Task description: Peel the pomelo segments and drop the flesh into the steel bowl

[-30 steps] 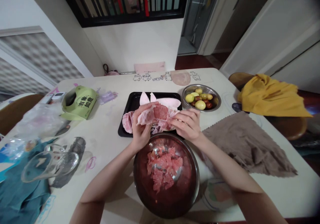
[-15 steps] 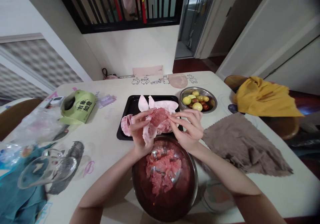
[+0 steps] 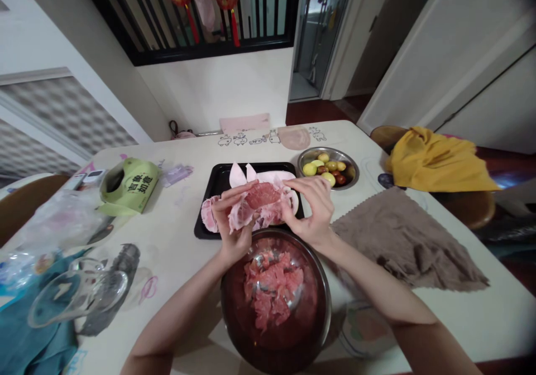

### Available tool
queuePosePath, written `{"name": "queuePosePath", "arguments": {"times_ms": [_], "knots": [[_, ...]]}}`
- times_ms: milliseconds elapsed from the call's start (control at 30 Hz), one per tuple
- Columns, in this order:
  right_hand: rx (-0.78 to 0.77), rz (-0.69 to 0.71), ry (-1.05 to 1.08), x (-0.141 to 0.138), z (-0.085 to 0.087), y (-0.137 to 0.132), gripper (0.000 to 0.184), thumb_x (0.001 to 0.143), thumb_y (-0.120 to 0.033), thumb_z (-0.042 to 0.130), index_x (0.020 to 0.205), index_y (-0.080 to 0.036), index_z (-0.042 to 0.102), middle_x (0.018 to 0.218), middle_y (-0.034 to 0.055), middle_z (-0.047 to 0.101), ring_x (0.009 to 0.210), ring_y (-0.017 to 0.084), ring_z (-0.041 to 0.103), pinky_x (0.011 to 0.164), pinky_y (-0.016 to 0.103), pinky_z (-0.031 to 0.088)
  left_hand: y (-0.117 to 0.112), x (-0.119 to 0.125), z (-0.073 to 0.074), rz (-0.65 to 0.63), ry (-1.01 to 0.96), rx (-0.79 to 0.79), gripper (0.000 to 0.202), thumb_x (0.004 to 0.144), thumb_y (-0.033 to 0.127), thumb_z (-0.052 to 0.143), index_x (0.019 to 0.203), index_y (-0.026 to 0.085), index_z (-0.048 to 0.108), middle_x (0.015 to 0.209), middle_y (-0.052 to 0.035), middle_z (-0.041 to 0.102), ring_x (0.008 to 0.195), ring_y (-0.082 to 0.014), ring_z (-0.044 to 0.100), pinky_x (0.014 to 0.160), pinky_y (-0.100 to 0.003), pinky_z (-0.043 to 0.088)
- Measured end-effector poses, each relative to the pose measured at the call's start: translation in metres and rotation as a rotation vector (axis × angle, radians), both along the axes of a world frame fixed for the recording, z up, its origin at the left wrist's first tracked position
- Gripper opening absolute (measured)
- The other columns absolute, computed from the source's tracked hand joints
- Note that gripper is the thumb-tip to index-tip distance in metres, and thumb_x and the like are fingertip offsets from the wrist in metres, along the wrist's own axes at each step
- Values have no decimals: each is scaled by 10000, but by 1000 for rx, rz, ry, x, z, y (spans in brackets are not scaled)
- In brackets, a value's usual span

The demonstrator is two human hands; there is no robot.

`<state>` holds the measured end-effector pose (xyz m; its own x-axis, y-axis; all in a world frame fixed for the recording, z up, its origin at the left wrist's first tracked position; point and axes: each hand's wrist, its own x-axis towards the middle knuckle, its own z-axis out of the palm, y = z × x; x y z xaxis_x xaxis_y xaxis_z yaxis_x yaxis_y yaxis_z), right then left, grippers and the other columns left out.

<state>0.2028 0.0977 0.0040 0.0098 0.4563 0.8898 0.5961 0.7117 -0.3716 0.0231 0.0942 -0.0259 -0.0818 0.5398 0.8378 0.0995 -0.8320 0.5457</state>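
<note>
Between my hands is a pomelo segment (image 3: pixel 263 196) with pink flesh and pale membrane hanging from it. My left hand (image 3: pixel 232 235) grips its left side between thumb and fingers. On its right side, my right hand (image 3: pixel 314 213) curls its fingers and thumb around the edge and membrane. Both hands are above the near edge of a black tray (image 3: pixel 215 185), which holds white-pink pieces of peel (image 3: pixel 237 175). Directly below, a steel bowl (image 3: pixel 234 330) contains loose pieces of pink pomelo flesh (image 3: pixel 272 291).
A smaller metal bowl (image 3: pixel 355 177) of green and brown fruits stands behind my right hand. To the right lies a brown cloth (image 3: pixel 402 241). A green paper bag (image 3: pixel 129 188), a clear plastic jug (image 3: pixel 79 291) and a teal cloth (image 3: pixel 46 336) occupy the left.
My right fingers have moved from a fingertip pinch to a wider hold around the segment's right side. The segment appears spread more open. The view has shifted slightly.
</note>
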Motion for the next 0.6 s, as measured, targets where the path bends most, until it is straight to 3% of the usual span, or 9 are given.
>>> {"name": "queuePosePath", "arguments": {"times_ms": [100,267,467,533,600], "knots": [[-81,94,52,-2,-2,-1,288,886,-244,735,1174,-249,721,967,38,783,853,212,703,857,421,500,-1,0,3,-26,-7,-23,436,888,156,718,1242,261,486,1312,-85,599,1284,-266,620,1116,-563,490],[-97,110,185,0,1,2,117,888,-196,756,970,-269,795,928,28,819,799,194,753,814,400,548,-9,11,13,-114,8,-101,424,864,114,732,1173,235,468,1337,-126,576,1353,-291,573,1137,-571,472],[108,-16,-96,9,-6,7,215,932,-134,693,1083,-269,765,990,15,820,804,170,778,859,395,526,-14,12,14,-245,146,-303,678,868,376,766,1425,229,408,1519,-190,474,1442,-317,475,1215,-564,387],[182,-30,-160,10,-12,10,230,938,-124,680,1104,-262,757,1013,16,818,815,164,781,867,384,524,-13,10,14,-252,178,-366,649,894,400,738,1446,233,441,1504,-167,505,1412,-300,506,1198,-526,418],[227,-20,-211,10,-17,13,216,956,-143,657,1108,-265,750,1030,10,816,831,161,781,886,383,527,-12,9,15,-184,198,-402,498,924,342,713,1377,239,533,1398,-125,599,1316,-261,586,1145,-474,478]]}}
